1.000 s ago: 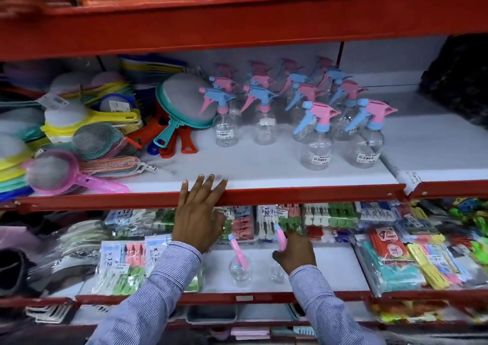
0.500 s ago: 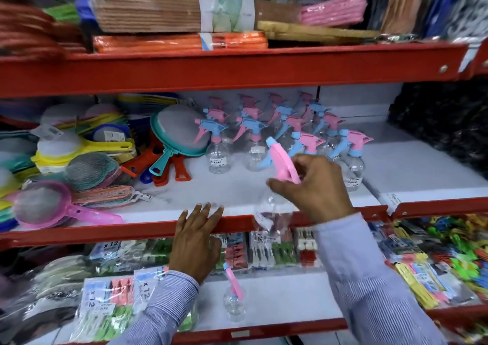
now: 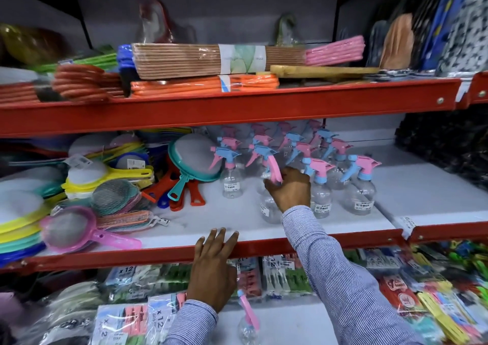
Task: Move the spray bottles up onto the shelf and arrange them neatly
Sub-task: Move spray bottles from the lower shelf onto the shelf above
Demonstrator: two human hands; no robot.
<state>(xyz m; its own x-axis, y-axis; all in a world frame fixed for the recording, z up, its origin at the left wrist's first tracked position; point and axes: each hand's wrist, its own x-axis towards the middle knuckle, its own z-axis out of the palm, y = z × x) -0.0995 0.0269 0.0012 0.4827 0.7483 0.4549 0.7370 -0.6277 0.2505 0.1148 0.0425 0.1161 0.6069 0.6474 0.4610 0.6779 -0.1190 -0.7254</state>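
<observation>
My right hand point(image 3: 290, 188) grips the pink trigger head of a clear spray bottle point(image 3: 268, 207), whose base rests on or just above the white middle shelf point(image 3: 211, 220) in front of the group. Several clear spray bottles with pink and blue heads point(image 3: 319, 175) stand in rows behind and to the right of it. My left hand point(image 3: 214, 262) lies flat on the shelf's red front rail, fingers spread, holding nothing. One more spray bottle point(image 3: 248, 321) with a pink head stands on the lower shelf below my left hand.
Plastic strainers and sieves point(image 3: 84, 186) crowd the left of the middle shelf. The red beam of the upper shelf point(image 3: 237, 107) overhangs the bottles. Packets of clothes pegs point(image 3: 277, 273) fill the lower shelf. White shelf surface point(image 3: 412, 186) lies right of the bottles.
My right hand carried the spray bottle from in front of the red rail up and back onto the middle shelf, next to the other bottles. My left hand stayed on the rail.
</observation>
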